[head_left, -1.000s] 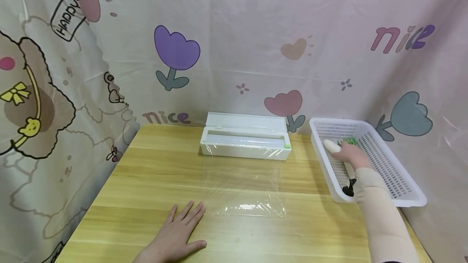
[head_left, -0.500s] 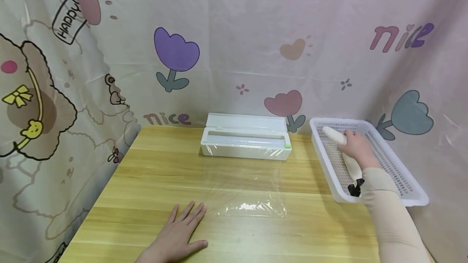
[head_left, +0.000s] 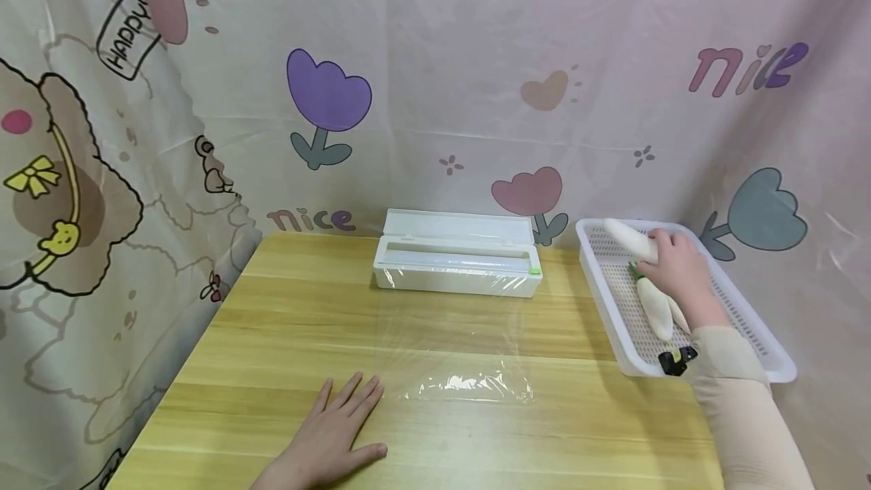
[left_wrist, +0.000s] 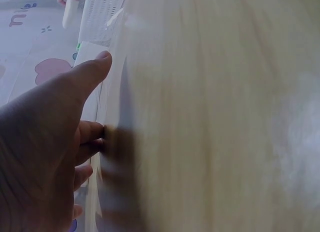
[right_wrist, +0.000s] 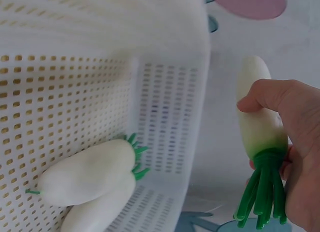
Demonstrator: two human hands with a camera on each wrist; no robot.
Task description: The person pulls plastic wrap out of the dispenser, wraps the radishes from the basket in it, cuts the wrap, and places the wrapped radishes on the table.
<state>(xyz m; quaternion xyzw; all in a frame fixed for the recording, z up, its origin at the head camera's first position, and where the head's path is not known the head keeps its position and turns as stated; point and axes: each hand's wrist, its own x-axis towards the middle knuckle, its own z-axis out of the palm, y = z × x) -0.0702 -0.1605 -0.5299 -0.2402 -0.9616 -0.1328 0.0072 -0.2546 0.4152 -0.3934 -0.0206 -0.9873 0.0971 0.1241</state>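
Note:
A white radish (right_wrist: pixel 257 117) with green stalks is gripped in my right hand (head_left: pixel 683 272), held above the white plastic basket (head_left: pixel 605 316). In the right wrist view the thumb lies across the radish and its stalks hang below the grip. Two more white radishes (right_wrist: pixel 87 172) lie side by side in the basket. My left hand (head_left: pixel 330 437) rests on the wooden table with its fingers spread, near the corner of a clear sheet of plastic wrap (head_left: pixel 452 346). That sheet stretches toward me from a white cling-film box (head_left: pixel 456 280) whose lid stands up.
The basket stands at the table's right edge, with slotted walls. A printed curtain (head_left: pixel 435 97) hangs behind the table and along the left side. Bare wooden tabletop (head_left: pixel 286 308) shows left of the box. A small black device (head_left: pixel 677 361) sits at the right wrist.
My right hand has lifted the radish out of the basket's bottom, moving up and slightly right. The other radishes have come into view beneath it. My left hand stays in place.

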